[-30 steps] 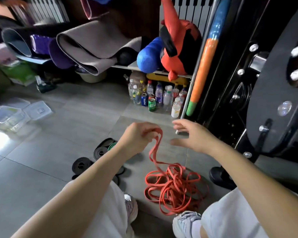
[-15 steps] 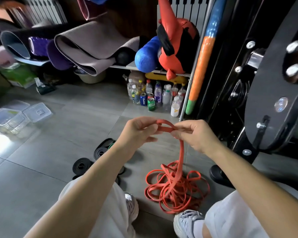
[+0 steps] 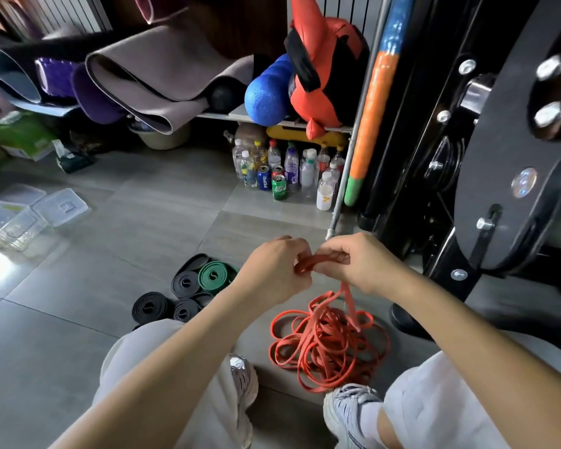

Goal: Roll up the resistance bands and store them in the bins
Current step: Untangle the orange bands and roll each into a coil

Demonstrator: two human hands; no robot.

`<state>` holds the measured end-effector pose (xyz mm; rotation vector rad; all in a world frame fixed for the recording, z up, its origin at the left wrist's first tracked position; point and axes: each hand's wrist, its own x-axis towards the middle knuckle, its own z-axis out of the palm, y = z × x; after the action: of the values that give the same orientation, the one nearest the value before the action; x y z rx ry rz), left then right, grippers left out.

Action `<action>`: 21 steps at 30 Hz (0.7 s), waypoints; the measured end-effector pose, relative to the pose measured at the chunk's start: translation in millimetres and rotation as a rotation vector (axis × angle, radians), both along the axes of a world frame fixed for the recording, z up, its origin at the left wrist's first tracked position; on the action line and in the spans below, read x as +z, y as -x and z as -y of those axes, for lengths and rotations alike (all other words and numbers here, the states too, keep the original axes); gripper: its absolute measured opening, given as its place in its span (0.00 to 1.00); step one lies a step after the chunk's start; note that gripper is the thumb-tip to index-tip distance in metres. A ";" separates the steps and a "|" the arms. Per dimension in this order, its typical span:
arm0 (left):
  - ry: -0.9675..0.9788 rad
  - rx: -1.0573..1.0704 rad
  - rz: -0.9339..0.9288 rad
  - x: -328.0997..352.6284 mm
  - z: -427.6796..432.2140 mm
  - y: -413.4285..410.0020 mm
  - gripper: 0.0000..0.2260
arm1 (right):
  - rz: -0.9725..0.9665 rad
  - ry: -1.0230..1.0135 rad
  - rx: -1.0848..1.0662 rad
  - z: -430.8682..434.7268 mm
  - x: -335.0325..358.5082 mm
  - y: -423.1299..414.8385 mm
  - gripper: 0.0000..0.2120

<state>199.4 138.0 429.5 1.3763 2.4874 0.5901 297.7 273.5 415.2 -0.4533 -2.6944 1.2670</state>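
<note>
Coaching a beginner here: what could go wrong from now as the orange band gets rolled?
1. The long orange rubber resistance band trails down into a tangled heap; pulling may tighten snags instead of feeding cleanly.
2. Its end is only pinched between the left hand and right hand; a slip could let the fold spring open.
3. The heap lies beside a grey sneaker; loops might catch the foot.

One wide-angle camera sits on the person's head, facing forward and down. It is close over the forearms: the left hand (image 3: 272,272) and right hand (image 3: 363,264), both pinching the band (image 3: 327,258), fall at mid-frame. Floor (image 3: 78,319) fills the lower left, a shelf (image 3: 237,112) lines the top, and a black machine (image 3: 499,196) crowds the right.
</note>
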 end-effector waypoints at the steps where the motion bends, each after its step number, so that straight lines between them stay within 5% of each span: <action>1: -0.033 0.019 0.043 2.6 0.7 0.0 0.07 | -0.018 0.057 -0.003 0.7 0.9 -0.9 0.05; 9: -0.481 0.170 0.617 14.2 5.7 7.6 0.10 | -0.156 0.352 -0.053 0.5 16.0 -2.3 0.14; 15: -0.748 0.209 1.283 20.5 7.2 6.6 0.06 | -0.319 0.533 -0.124 11.7 20.4 1.3 0.12; 17: -0.651 0.221 1.133 18.8 7.4 7.4 0.06 | -0.316 0.483 -0.152 12.0 19.8 1.5 0.12; 21: -0.315 0.045 0.171 3.9 9.5 11.2 0.15 | -0.124 -0.029 -0.137 10.5 7.6 1.6 0.06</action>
<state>188.3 128.5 433.4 1.3082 2.3659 1.1007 296.1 263.0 422.8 -0.5272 -2.5285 1.1769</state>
